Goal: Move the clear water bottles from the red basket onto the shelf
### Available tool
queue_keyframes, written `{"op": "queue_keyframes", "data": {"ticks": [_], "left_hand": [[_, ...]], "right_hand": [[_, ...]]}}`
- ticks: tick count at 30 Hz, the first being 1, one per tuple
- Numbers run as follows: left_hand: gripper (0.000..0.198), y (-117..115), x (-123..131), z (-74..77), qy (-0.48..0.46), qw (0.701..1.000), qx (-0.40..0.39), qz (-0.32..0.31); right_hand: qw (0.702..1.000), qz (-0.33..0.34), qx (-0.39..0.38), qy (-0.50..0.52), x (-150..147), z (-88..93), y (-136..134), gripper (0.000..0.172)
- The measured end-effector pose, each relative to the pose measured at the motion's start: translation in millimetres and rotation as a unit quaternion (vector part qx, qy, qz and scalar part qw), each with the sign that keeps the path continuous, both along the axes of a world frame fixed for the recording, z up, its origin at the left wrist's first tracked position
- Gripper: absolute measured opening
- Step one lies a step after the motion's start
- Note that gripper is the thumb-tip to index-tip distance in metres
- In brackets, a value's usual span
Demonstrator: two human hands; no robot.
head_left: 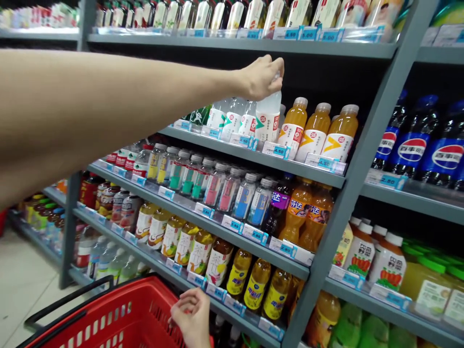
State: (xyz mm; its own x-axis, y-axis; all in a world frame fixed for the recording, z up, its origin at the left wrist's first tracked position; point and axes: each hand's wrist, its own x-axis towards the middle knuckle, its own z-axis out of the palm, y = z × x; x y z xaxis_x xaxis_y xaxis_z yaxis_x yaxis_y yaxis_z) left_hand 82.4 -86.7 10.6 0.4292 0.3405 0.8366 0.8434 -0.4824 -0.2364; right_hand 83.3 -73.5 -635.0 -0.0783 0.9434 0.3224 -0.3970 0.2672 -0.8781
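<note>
My left arm reaches across from the left edge to an upper shelf. My left hand [264, 77] is closed around the cap and neck of a drink bottle [267, 120], which stands upright with a pale, cloudy look and a white label. Similar clear bottles [232, 118] are to its left, and orange drink bottles [313, 130] are to its right. Low in the view, my right hand [192, 314] is beside the rim of a red shopping basket [145, 299]. Its fingers are loosely curled and apart, and I see nothing in them.
Grey shelves [246, 43] with price tags hold rows of bottles above and below. Cola bottles [411, 135] stand in the bay to the right, past a slanting grey upright [377, 96]. A black basket handle [68, 302] sticks out over the floor [25, 275] at lower left.
</note>
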Motion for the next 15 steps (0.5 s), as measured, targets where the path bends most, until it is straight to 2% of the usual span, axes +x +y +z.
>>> {"op": "queue_keyframes", "data": {"ticks": [3,8,12,15], "left_hand": [[0.054,11,2,4.6,-0.005,1.000,-0.013,0.013],[0.088,20,8,9.7,-0.065,0.993,-0.094,0.044],[0.110,31,18,11.6,-0.062,0.993,-0.100,0.024],[0.114,43,24,12.6,-0.061,0.995,-0.083,-0.003]], "right_hand": [[0.999,0.022,-0.021,0.023,-1,4.9,-3,0.049],[1.000,0.016,-0.020,0.014,-3,6.4,-6,0.045],[0.999,0.014,-0.027,0.016,-5,0.3,-4,0.041],[0.999,0.016,-0.029,0.022,-7,-4.2,0,0.040]]}}
